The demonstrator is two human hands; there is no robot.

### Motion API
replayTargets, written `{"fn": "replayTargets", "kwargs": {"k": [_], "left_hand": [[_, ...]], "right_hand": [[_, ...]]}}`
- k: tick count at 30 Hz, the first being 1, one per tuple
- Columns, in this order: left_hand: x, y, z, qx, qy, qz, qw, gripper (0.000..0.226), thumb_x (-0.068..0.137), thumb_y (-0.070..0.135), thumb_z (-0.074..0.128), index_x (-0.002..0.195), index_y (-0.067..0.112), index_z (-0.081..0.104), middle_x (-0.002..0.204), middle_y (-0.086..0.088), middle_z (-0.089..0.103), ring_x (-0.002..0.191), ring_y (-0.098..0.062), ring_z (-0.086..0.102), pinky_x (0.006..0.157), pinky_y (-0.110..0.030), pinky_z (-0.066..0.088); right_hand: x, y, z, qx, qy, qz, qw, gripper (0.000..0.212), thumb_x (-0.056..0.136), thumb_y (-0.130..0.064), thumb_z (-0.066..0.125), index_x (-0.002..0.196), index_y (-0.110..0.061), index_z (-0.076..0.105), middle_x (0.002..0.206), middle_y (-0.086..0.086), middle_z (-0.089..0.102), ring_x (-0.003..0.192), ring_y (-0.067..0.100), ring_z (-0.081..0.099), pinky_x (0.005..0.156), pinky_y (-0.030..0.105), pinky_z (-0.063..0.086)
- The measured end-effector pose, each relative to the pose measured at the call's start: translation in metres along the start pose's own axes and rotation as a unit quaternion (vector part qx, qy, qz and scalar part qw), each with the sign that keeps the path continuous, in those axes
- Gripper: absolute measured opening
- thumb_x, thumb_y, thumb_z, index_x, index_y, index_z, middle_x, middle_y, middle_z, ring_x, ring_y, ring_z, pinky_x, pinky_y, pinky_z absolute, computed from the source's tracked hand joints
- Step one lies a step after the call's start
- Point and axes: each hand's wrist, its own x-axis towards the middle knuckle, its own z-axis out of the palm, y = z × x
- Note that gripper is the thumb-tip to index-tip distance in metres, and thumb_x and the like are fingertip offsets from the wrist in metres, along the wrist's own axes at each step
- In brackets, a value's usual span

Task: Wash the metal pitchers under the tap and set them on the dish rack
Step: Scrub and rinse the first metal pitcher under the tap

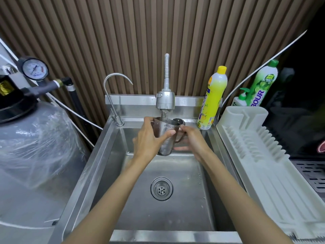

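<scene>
Holding the metal pitcher (166,138) beneath the tap (165,101) above the sink (112,155), the left hand (149,140) wraps its fingers (147,121) round the body while the right hand (194,140) grasps the handle; the dish rack (274,175) sits beside the sink.

A stainless steel sink (112,173) fills the middle of the view, its deep square basin wet, with a round drain (161,188) in the floor. On the back ledge stand a thin gooseneck spout (112,95) at the left corner, a tap (165,101) with a flexible hose and spray head at the centre, running water, and a tall yellow bottle (212,101) at the right corner. Just right of the sink lies a long white plastic dish rack (263,164), holding nothing. Behind its far end stand a green bottle (263,83) and a small pump bottle (241,100).
</scene>
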Motion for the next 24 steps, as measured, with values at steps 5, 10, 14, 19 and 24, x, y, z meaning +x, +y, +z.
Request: {"fn": "replayTargets", "kwargs": {"k": [5,10,14,19,24], "left_hand": [[-0.006,-0.005,0.021,-0.173,-0.034,-0.110,0.978,0.051,0.071,0.039,0.076,0.099,0.013,0.042,0.098,0.002,0.060,0.097,-0.014,0.061,0.080,-0.023,0.045],[-0.009,-0.011,0.042,-0.396,-0.067,-0.152,0.903,0.037,0.078,0.012,0.071,0.095,0.016,0.038,0.099,-0.002,0.064,0.087,-0.006,0.061,0.070,-0.009,0.051],[-0.003,-0.008,0.051,-0.455,-0.066,-0.136,0.878,0.044,0.079,-0.005,0.065,0.094,0.021,0.033,0.111,-0.010,0.059,0.093,-0.009,0.060,0.074,-0.010,0.052],[0.003,-0.013,0.045,-0.419,-0.013,-0.091,0.903,0.059,0.074,-0.012,0.067,0.108,0.015,0.028,0.123,-0.007,0.051,0.105,-0.008,0.054,0.092,-0.018,0.047],[0.004,-0.018,0.027,-0.297,-0.001,0.023,0.954,0.066,0.070,-0.008,0.073,0.119,0.012,0.034,0.116,0.003,0.052,0.103,0.011,0.050,0.083,0.002,0.035]], "right_hand": [[0.004,-0.027,-0.010,-0.217,0.099,-0.044,0.970,0.024,0.087,-0.024,0.057,0.070,-0.009,0.062,0.087,0.014,0.072,0.074,0.030,0.068,0.069,0.051,0.057],[0.002,-0.050,-0.006,-0.433,0.134,-0.132,0.882,0.026,0.087,-0.026,0.056,0.067,-0.015,0.042,0.087,0.010,0.063,0.083,0.030,0.056,0.072,0.034,0.043],[0.003,-0.046,-0.002,-0.398,0.125,-0.205,0.885,0.013,0.091,-0.023,0.054,0.087,-0.014,0.046,0.092,0.005,0.062,0.085,0.025,0.054,0.073,0.032,0.038],[0.012,-0.022,-0.008,-0.117,0.028,-0.188,0.975,0.018,0.092,-0.008,0.054,0.079,-0.017,0.045,0.104,-0.002,0.067,0.095,0.018,0.062,0.091,0.034,0.046],[0.021,0.012,-0.009,0.230,-0.064,-0.068,0.969,0.015,0.092,0.002,0.045,0.081,-0.008,0.047,0.111,0.021,0.059,0.102,0.029,0.057,0.101,0.040,0.044]]}}
